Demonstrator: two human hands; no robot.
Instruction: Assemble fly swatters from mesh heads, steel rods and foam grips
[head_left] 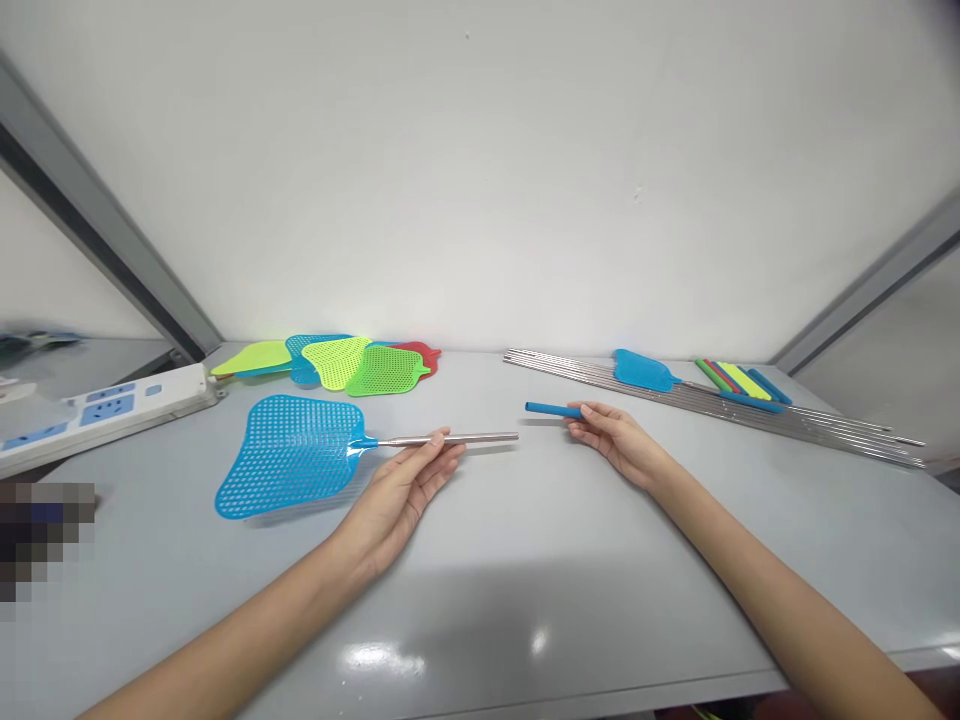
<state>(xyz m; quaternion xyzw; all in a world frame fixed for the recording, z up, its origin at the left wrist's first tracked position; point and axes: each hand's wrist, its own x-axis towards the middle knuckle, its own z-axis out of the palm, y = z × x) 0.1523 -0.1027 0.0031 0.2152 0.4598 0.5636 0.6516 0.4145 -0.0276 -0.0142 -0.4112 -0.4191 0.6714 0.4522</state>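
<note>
Our left hand [409,480] grips a blue swatter's [289,460] shaft [487,438], our right hand [615,441] a blue tube [551,409]; metal rods [701,400] lie near the counter's [525,600] back right corner.

At centre, the left hand [409,485] grips a blue fly swatter [289,455]; right of centre, the right hand [611,440] holds a blue tube [553,409].

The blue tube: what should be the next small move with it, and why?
Perhaps bring the tube left, in line with the rod: the right hand holds it pointing roughly toward the rod's bare end, a gap separates them, and the left hand holds the rod.
</note>
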